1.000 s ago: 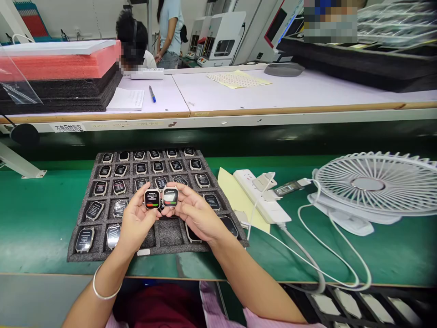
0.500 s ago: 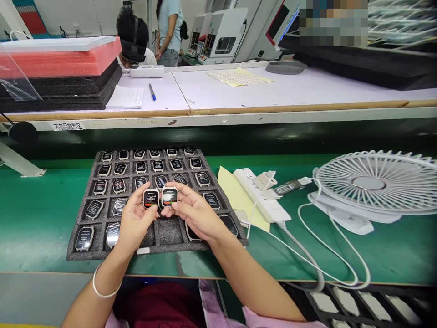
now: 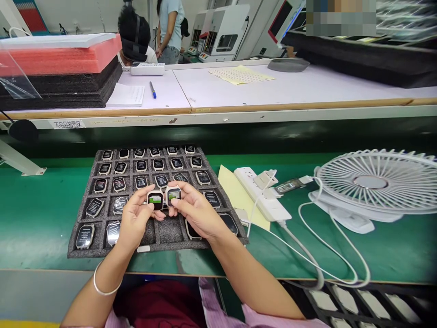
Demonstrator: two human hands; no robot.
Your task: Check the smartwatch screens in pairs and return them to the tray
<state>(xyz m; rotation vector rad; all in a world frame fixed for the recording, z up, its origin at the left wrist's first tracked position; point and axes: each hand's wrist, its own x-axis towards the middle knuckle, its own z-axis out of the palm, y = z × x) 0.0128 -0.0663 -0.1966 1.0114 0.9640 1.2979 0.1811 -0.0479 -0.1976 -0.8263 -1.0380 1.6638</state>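
My left hand (image 3: 134, 221) pinches a small square watch body (image 3: 155, 200) with a lit green screen. My right hand (image 3: 194, 212) grips a second watch body (image 3: 174, 194), also showing green, right beside the first. Both are held just above a dark foam tray (image 3: 82, 250) on the green bench. The tray's pockets hold several more watch bodies with dark screens (image 3: 119, 184). A couple of pockets under my hands look bare. A silver bangle (image 3: 102, 291) sits on my left wrist.
A white power strip (image 3: 262, 196) with plugs and white cables lies right of the tray on a yellow sheet (image 3: 235, 196). A white fan (image 3: 373, 182) lies face-up at the right. Behind, a raised white shelf (image 3: 273, 93) carries foam stacks, paper, a pen. Two people are beyond it.
Both watch screens have changed from dark text with a red-green bar to a mostly green display. My hands have lowered and tilted slightly.
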